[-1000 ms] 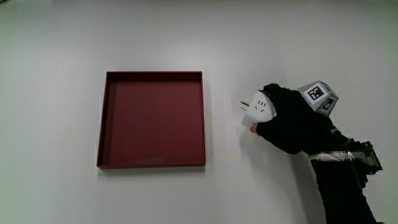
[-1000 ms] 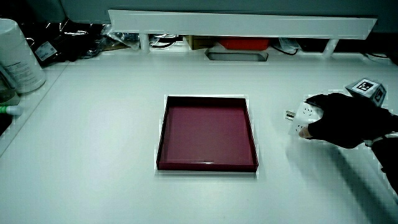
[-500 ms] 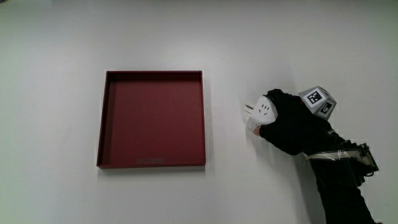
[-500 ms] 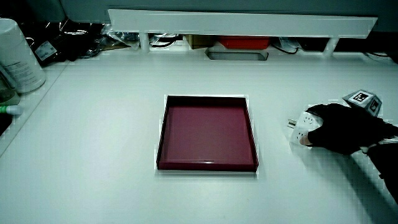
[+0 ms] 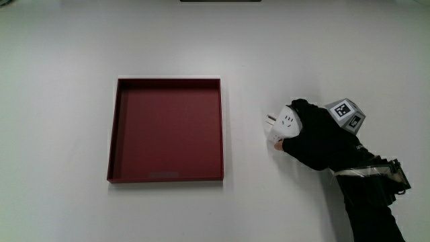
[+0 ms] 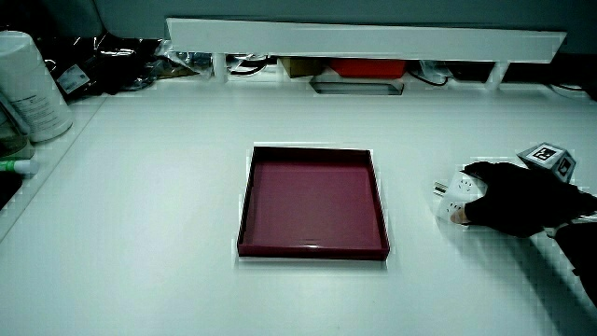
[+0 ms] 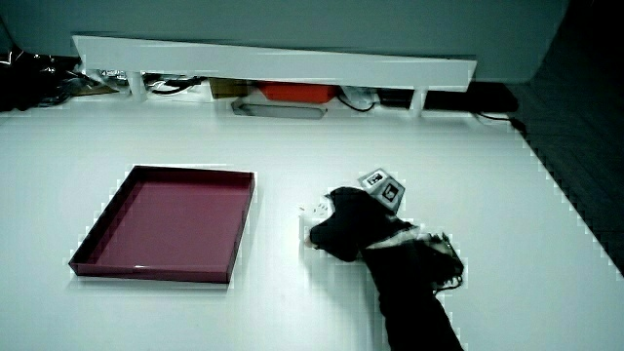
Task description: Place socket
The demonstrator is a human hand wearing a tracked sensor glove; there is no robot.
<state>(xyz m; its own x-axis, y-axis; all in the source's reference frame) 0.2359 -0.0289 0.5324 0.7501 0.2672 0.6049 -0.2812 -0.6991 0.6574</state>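
Observation:
A white socket adapter with metal prongs lies on the white table beside the dark red square tray, apart from it. The gloved hand is curled around the socket's end away from the tray, with the prongs pointing toward the tray. In both side views the socket sits low at the table surface under the hand. The tray holds nothing.
A low white partition with cables and a red box under it runs along the table's edge farthest from the person. A white cylindrical container stands at the table's corner near the partition.
The hand with the socket has shifted a little away from the tray and come down toward the table surface. The tray has not moved.

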